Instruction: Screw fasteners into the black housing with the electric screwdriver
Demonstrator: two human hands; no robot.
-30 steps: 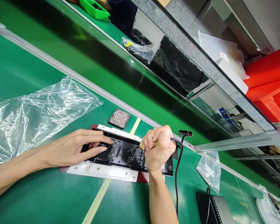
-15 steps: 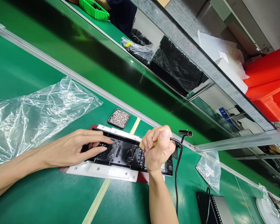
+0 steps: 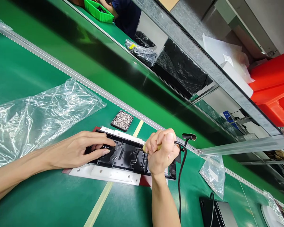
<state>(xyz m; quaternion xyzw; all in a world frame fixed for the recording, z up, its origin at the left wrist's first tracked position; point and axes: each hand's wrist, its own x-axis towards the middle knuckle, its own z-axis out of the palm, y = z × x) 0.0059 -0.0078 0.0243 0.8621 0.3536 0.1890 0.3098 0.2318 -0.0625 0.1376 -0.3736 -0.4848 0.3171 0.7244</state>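
Observation:
A long black plastic housing (image 3: 123, 156) lies open side up in a white fixture (image 3: 109, 173) on the green bench, its inside showing ribs and small posts. My left hand (image 3: 85, 146) grips the housing's left end, index finger and thumb reaching inside around a glossy black part (image 3: 107, 147). My right hand (image 3: 161, 153) is closed in a fist round the yellowish handle of a soldering iron (image 3: 145, 148). Its dark tip points left at a post inside the housing; contact is unclear. From the fist a black cord (image 3: 181, 176) runs down. My right hand hides part of the housing's right end.
Behind the fixture stands a small tray (image 3: 122, 120) of tiny metal pieces. A clear plastic bag (image 3: 44, 113) spreads at left; a smaller bag (image 3: 214, 176) and a black device (image 3: 219, 212) lie right. A metal tube holder (image 3: 189, 136) stands behind my right hand. A co-worker's arm (image 3: 107, 8) shows beyond.
The whole view has shifted slightly down and to the right. Both hands keep their places at the housing. More of the co-worker's arm shows by the green bin.

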